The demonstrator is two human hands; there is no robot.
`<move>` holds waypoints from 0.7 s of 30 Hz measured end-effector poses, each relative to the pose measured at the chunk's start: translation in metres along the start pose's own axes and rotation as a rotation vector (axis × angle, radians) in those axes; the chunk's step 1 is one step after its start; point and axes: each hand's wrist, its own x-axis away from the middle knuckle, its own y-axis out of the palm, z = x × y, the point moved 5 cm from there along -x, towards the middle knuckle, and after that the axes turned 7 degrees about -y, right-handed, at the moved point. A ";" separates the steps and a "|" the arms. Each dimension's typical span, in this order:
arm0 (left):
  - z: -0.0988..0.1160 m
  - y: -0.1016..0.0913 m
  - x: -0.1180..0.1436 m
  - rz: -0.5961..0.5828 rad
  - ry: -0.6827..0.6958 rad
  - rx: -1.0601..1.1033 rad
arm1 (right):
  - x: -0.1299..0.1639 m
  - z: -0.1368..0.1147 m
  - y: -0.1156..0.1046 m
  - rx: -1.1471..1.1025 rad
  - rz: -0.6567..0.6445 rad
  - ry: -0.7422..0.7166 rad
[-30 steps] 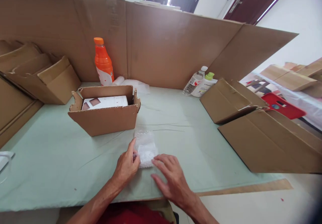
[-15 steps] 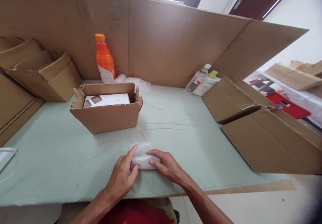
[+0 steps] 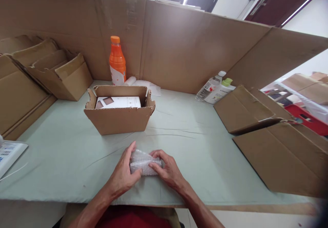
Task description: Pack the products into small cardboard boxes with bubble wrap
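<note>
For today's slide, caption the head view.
Left hand and right hand grip a small bubble-wrap bundle on the pale green table.

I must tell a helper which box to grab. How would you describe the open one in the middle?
On the green-covered table, the open cardboard box stands just beyond both hands. Unlike the flattened cartons at the right, it is upright and holds a white packet.

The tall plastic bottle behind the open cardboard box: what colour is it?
Orange, with an orange cap and white label, in the head view: tall plastic bottle.

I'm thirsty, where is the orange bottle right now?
The orange bottle stands upright at the back left of the table, against the cardboard wall, just behind the open cardboard box.
</note>
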 end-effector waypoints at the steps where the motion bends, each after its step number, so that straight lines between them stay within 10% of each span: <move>1: 0.000 0.000 0.001 -0.066 -0.059 0.097 | 0.002 -0.003 0.000 -0.049 0.000 0.030; 7: 0.000 0.005 0.000 -0.118 -0.223 0.424 | 0.014 -0.002 -0.003 -0.397 0.105 0.130; 11: -0.004 0.007 -0.009 -0.165 -0.230 0.481 | 0.013 -0.007 -0.015 -0.184 0.064 0.109; 21: 0.000 -0.050 -0.080 -0.006 -0.097 0.477 | -0.108 -0.107 -0.142 -0.131 0.436 -0.155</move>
